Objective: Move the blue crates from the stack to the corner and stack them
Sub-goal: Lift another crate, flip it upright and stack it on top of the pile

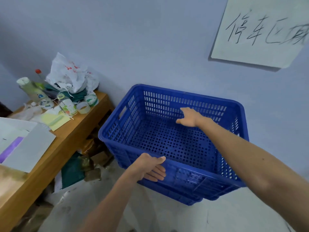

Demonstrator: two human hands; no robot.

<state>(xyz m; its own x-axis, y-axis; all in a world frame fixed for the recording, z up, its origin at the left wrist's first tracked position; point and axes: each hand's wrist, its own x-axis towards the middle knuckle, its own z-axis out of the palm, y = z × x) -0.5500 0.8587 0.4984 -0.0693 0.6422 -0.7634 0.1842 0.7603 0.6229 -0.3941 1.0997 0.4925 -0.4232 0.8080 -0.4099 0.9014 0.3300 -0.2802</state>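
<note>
A blue perforated crate [167,141] sits empty against the pale wall, seemingly on top of another blue crate whose rim [184,196] shows below its near edge. My left hand [148,168] grips the crate's near rim, thumb on top and fingers on the outer wall. My right hand [190,117] reaches inside the crate and presses flat against the inside of the far wall, fingers spread, holding nothing.
A wooden table [70,136] stands left of the crate, cluttered with a white plastic bag [68,72], bottles, tape rolls [83,107] and papers. Boxes and bags lie under it. A handwritten paper sign [260,30] hangs on the wall. Grey floor [150,218] lies below.
</note>
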